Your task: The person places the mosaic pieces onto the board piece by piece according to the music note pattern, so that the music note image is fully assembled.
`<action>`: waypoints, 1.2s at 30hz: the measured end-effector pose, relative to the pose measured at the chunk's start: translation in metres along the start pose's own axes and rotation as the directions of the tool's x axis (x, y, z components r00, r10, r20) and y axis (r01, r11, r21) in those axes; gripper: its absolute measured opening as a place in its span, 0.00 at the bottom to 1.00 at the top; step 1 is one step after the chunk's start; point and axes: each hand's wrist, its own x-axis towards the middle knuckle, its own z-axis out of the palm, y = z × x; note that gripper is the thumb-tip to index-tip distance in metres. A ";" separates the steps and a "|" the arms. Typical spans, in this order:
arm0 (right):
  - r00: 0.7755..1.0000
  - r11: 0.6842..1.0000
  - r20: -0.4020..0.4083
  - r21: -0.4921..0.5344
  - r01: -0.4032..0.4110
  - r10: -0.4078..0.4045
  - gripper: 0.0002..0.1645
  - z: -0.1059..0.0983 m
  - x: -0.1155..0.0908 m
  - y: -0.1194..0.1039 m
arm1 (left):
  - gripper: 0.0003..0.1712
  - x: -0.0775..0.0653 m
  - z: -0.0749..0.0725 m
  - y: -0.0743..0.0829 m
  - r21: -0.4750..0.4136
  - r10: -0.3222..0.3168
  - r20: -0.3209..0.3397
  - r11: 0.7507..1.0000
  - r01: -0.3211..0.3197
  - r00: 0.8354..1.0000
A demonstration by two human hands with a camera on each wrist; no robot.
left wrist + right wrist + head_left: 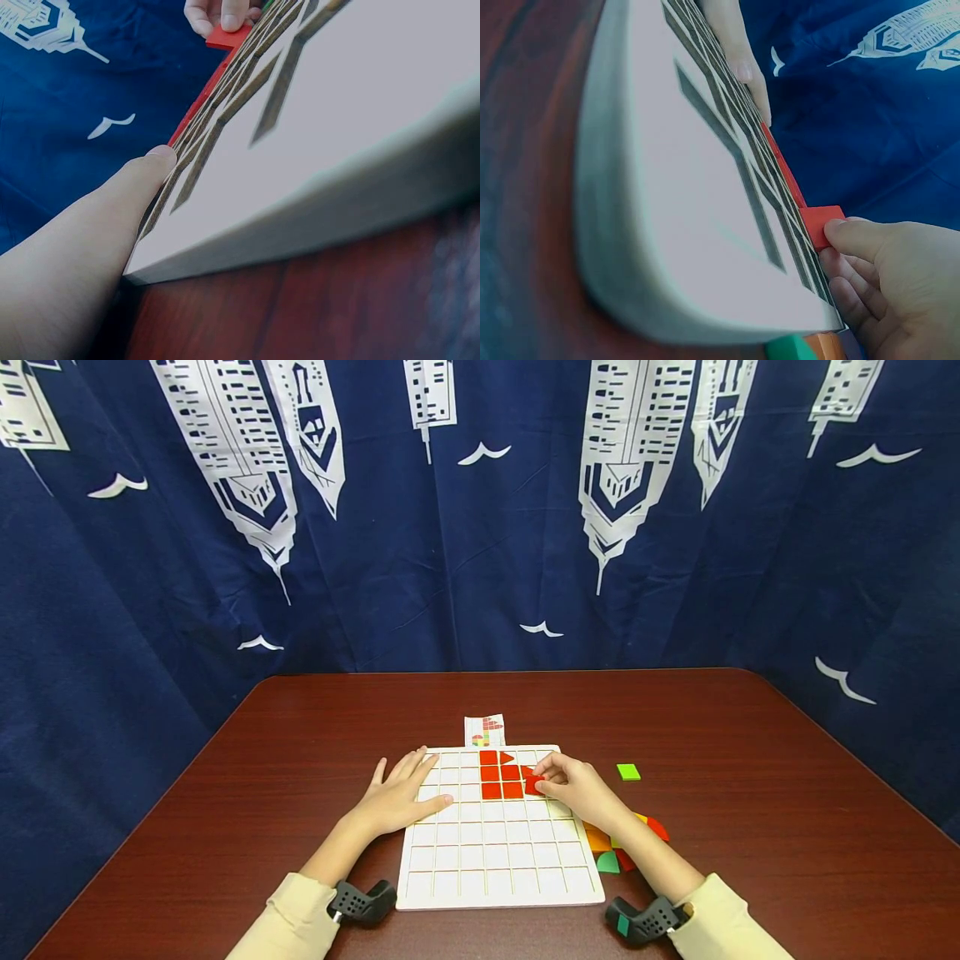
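A white grid board [495,860] lies on the table with several red square tiles [491,773] and a red triangle tile [507,757] set in its upper cells. My right hand [577,787] pinches a red square tile [534,786] between thumb and fingers at the right end of the lowest red row. In the right wrist view that tile [817,223] stands tilted at the board's surface. Another red piece beside it is partly hidden by the fingers. My left hand [397,797] rests with spread fingers on the board's upper left edge.
Behind the board lies a small printed card [484,730] with a coloured pattern. A lime green square tile [628,772] lies to the right. Several loose tiles, among them orange [597,839] and green [608,862] ones, lie partly under the right forearm.
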 end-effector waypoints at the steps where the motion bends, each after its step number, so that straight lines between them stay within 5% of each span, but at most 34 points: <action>1: 1.000 1.000 0.002 -0.002 0.005 -0.005 0.07 0.000 0.000 0.000 | 0.46 0.000 0.000 0.000 -0.001 0.000 0.000 1.000 0.000 1.000; 17: 0.996 0.995 0.001 -0.050 0.085 -0.085 0.05 0.003 -0.001 0.003 | 0.46 0.000 -0.001 0.001 -0.002 0.002 -0.002 1.000 -0.002 1.000; 36: 0.996 0.991 0.000 -0.098 0.086 -0.086 0.05 0.002 -0.001 0.004 | 0.46 0.000 -0.001 0.000 -0.015 0.005 -0.001 1.000 -0.005 1.000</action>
